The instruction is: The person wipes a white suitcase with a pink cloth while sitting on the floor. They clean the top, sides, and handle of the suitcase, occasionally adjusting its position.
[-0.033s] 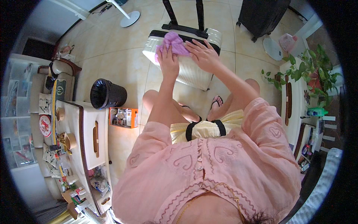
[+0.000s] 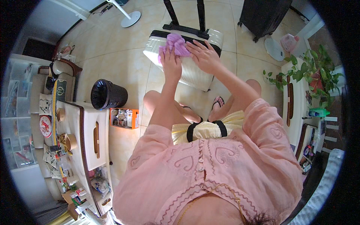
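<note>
A white ribbed suitcase (image 2: 197, 73) with black trim stands in front of me, its black telescopic handle (image 2: 201, 17) pulled up. On its top side lies a crumpled purple cloth (image 2: 176, 42). My left hand (image 2: 171, 64) presses that cloth onto the suitcase, fingers over its near edge. Just right of the cloth, my right hand (image 2: 205, 57) rests flat on the suitcase with its fingers spread. Its fingertips reach the black trim, beside the cloth's right edge.
To my left are a black lined bin (image 2: 108, 94), an orange box of small items (image 2: 124, 118) and a white cabinet (image 2: 95, 138). A black suitcase (image 2: 264, 17) stands far right, with a leafy plant (image 2: 311, 71) nearer. A white stand base (image 2: 131, 19) is at the far left.
My left hand and the purple cloth have shifted slightly to the right along the suitcase. The right hand stays nearly in place.
</note>
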{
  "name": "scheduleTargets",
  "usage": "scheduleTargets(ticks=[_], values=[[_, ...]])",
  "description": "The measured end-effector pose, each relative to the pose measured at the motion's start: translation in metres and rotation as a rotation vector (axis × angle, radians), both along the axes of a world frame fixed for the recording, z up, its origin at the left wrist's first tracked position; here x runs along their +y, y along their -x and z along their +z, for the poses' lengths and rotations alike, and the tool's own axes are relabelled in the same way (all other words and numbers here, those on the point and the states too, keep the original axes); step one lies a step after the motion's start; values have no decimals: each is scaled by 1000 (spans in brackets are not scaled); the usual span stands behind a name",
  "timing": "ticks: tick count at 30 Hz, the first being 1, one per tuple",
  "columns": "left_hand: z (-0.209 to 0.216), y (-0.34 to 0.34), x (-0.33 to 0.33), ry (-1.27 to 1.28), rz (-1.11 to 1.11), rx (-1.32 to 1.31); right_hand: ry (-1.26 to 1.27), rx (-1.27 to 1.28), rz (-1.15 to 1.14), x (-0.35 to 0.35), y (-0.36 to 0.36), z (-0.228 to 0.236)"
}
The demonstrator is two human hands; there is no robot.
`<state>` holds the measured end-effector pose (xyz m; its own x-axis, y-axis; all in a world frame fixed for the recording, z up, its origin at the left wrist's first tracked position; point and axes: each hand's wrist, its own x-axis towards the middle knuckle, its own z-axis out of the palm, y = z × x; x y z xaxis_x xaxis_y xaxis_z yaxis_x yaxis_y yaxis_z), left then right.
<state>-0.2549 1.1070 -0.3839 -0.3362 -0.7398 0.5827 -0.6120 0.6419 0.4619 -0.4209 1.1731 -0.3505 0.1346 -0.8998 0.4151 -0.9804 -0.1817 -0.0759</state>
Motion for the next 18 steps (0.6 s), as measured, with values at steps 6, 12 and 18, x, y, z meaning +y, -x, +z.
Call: scheduleTargets(ticks=[6,12,18], values=[[18,-10,33,-99,-148,-5,86,-83,-119,10,-47,-7],[20,-30,-3,-542,-199,666,-141,-536,156,14,-38,32],[24,-8,-19,-235,150,-166,170,-104,36,-3,-40,-2]])
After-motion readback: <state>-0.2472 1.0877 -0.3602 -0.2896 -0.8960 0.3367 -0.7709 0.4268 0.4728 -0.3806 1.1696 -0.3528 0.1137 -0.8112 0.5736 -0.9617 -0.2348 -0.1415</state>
